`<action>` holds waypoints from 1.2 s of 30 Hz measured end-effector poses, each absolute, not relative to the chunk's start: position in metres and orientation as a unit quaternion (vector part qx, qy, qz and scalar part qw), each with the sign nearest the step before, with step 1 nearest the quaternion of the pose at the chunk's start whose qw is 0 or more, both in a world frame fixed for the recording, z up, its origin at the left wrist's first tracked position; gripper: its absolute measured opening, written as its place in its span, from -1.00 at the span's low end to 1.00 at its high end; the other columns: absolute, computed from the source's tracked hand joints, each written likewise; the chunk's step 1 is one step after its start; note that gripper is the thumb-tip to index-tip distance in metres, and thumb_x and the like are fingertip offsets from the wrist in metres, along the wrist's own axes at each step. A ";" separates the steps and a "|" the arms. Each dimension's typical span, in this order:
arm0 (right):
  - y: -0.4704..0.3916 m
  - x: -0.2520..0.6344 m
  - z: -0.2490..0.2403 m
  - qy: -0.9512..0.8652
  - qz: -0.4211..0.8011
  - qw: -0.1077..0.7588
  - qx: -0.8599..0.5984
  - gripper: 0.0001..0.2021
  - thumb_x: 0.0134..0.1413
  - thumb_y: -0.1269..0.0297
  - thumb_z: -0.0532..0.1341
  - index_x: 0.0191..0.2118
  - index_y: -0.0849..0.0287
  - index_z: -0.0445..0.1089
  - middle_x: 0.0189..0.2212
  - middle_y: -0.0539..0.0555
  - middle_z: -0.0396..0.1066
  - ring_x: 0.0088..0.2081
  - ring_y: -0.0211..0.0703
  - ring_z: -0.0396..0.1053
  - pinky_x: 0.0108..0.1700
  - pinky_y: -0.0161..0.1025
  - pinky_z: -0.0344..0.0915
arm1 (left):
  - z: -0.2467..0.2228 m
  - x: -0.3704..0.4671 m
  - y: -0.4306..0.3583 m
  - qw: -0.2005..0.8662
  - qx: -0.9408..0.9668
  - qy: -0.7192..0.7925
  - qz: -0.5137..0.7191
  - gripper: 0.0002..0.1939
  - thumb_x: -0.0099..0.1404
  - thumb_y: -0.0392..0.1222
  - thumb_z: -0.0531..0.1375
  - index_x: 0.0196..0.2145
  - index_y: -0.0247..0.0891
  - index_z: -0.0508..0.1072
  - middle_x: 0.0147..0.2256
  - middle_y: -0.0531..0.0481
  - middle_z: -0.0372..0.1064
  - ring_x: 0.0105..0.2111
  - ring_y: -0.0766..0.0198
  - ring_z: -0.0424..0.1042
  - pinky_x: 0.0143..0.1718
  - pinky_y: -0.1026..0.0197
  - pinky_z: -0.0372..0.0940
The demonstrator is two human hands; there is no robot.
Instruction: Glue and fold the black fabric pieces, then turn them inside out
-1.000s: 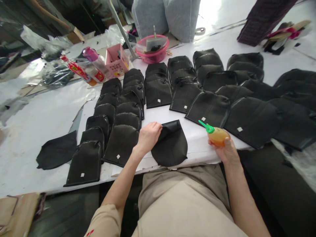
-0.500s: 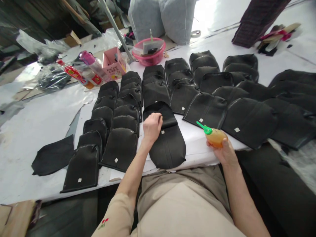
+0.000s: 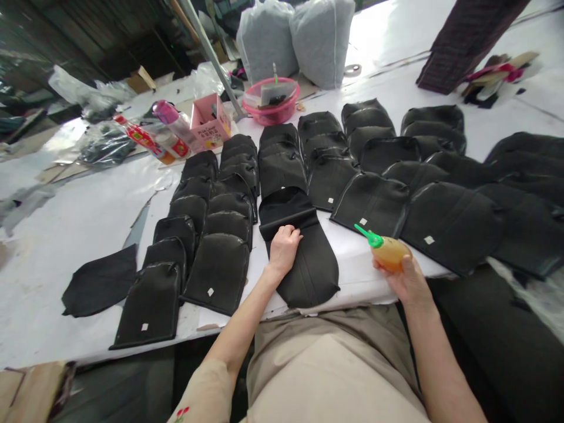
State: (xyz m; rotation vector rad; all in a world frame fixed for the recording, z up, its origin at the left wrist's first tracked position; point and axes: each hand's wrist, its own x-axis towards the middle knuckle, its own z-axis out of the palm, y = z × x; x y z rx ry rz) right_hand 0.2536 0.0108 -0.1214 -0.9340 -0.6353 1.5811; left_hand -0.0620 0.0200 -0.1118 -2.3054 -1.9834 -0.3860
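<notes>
In front of me a black leather-like piece [image 3: 308, 276] with a rounded near end lies on the white table, its far part folded over. My left hand [image 3: 284, 249] is closed, with its fingertips pinching at the edge of that fold. Over the table's near edge to the right, my right hand [image 3: 403, 279] is wrapped round a squeeze bottle [image 3: 391, 254] of amber liquid. The bottle lies on its side in the hand, and its green nozzle points left, away from the black piece.
Rows of overlapping black pieces [image 3: 215, 264] cover the white table [image 3: 348, 258] on both sides. One loose black piece [image 3: 101, 279] lies far left. Behind stand a pink box [image 3: 211, 126], a pink basket [image 3: 271, 114], bottles [image 3: 141, 135] and grey bags [image 3: 321, 47].
My left hand has moved toward me, and the folded part's edge has come nearer, covering the small white label. The bottle stays in my right hand.
</notes>
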 end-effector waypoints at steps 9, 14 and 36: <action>0.011 0.252 -0.119 -0.293 0.664 0.562 -0.396 -0.46 -0.17 -0.14 0.50 -0.09 0.02 0.49 -0.27 0.08 0.53 -0.39 -0.11 0.46 -0.52 -0.29 0.39 | -0.102 -0.057 0.043 0.062 -0.748 -0.655 -0.094 -0.86 0.36 -0.40 0.11 -0.35 -0.29 0.41 -0.31 -0.16 0.41 -0.25 0.06 0.39 -0.25 0.08 0.32; 0.010 0.255 -0.124 -0.286 0.652 0.568 -0.413 -0.44 -0.20 -0.19 0.49 -0.11 -0.01 0.48 -0.24 0.07 0.54 -0.37 -0.08 0.47 -0.46 -0.22 0.45 | -0.055 -0.079 0.015 0.097 -0.743 -0.634 -0.191 -0.86 0.41 -0.38 0.03 -0.27 -0.23 0.33 -0.28 -0.13 0.41 -0.23 0.11 0.43 -0.16 0.07 0.33; 0.010 0.247 -0.105 -0.373 0.586 0.557 -0.456 -0.48 -0.13 0.00 0.51 -0.10 0.04 0.35 -0.21 0.02 0.47 -0.43 -0.18 0.46 -0.42 -0.20 0.49 | -0.084 -0.046 0.042 -0.083 -0.781 -0.592 -0.184 -0.81 0.38 -0.18 0.20 -0.07 -0.26 0.48 -0.03 -0.20 0.41 0.00 0.04 0.39 0.03 0.03 0.31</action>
